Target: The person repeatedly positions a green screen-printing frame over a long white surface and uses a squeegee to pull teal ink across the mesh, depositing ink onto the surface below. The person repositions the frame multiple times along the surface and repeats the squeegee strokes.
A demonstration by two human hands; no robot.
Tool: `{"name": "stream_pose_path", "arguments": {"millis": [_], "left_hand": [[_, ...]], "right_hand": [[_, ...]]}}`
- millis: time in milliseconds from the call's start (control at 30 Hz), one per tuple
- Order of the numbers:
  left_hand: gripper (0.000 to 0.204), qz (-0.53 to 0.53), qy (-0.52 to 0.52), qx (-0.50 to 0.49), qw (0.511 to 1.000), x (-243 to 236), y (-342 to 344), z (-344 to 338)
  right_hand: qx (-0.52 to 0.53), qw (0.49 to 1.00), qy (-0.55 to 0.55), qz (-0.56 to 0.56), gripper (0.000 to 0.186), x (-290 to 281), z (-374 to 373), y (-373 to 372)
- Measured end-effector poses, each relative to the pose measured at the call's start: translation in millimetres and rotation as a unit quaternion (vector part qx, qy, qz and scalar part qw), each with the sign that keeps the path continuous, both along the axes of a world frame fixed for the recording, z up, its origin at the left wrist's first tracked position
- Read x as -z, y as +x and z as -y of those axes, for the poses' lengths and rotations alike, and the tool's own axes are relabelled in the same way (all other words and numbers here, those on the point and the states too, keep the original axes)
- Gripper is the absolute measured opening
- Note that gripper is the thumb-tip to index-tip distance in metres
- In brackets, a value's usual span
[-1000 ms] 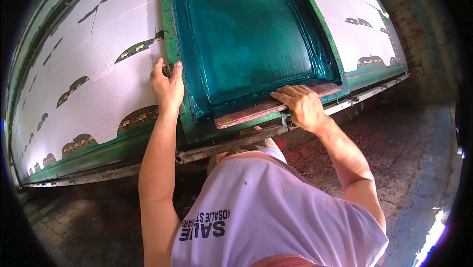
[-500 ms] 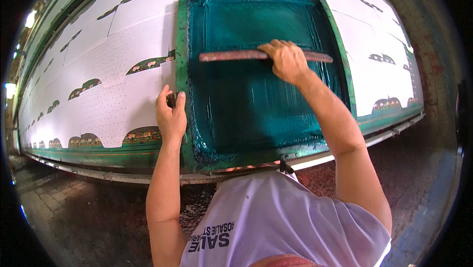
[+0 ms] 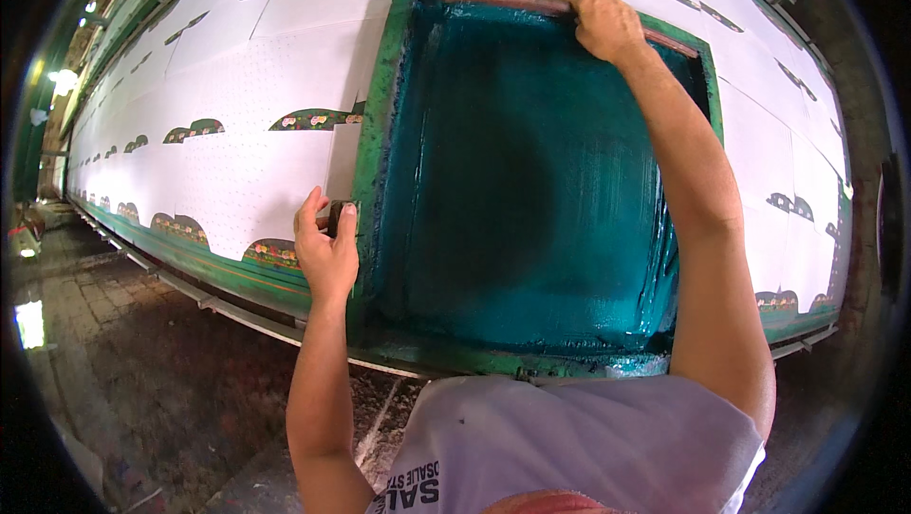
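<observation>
A green-rimmed screen frame [image 3: 378, 96] lies on the long table, its inside coated with glossy teal ink [image 3: 484, 182], streaked along the right. My right hand [image 3: 607, 25] grips a long reddish squeegee bar [image 3: 493, 1], which lies across the frame's far end. My left hand [image 3: 325, 243] has its fingers curled round a small dark handle [image 3: 336, 216] at the frame's left side.
The long table carries white paper sheets [image 3: 228, 49] with dark floral-patterned bands along their edges. A metal rail [image 3: 218, 301] runs along its near edge. Dark, stained floor [image 3: 142, 391] shows below, and bright lights [image 3: 62, 79] show at the far left.
My right hand has pushed the squeegee from the frame's near edge up to its far edge, leaving the ink darker and streaked. My left hand has stayed on the side handle.
</observation>
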State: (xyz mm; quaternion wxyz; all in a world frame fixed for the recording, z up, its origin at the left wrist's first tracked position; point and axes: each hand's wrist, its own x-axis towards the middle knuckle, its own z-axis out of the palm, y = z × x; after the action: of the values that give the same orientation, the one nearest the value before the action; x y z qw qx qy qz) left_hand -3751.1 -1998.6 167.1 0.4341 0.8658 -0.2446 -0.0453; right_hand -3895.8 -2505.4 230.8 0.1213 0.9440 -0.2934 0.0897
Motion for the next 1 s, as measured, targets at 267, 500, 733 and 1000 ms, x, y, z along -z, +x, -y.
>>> {"name": "stream_pose_path", "arguments": {"millis": [267,500,733,1000], "left_hand": [[0.057,0.018,0.046,0.029,0.998,-3.8,-1.4,8.2],[0.046,0.051,0.063,0.040,0.996,3.1,4.4,6.3],[0.023,0.018,-0.002,0.045,0.999,-5.5,9.4,10.2],[0.025,-0.035,-0.067,0.064,0.995,13.0,25.8,3.4]], "right_hand": [[-0.013,1.000,0.006,0.005,0.049,7.3,5.0,-16.8],[-0.043,0.996,0.081,0.010,0.042,-10.4,30.7,-2.2],[-0.055,0.989,0.135,-0.039,0.045,-21.1,-36.2,-38.6],[-0.054,0.974,0.211,-0.056,0.030,-29.0,-178.3,-107.7]]}}
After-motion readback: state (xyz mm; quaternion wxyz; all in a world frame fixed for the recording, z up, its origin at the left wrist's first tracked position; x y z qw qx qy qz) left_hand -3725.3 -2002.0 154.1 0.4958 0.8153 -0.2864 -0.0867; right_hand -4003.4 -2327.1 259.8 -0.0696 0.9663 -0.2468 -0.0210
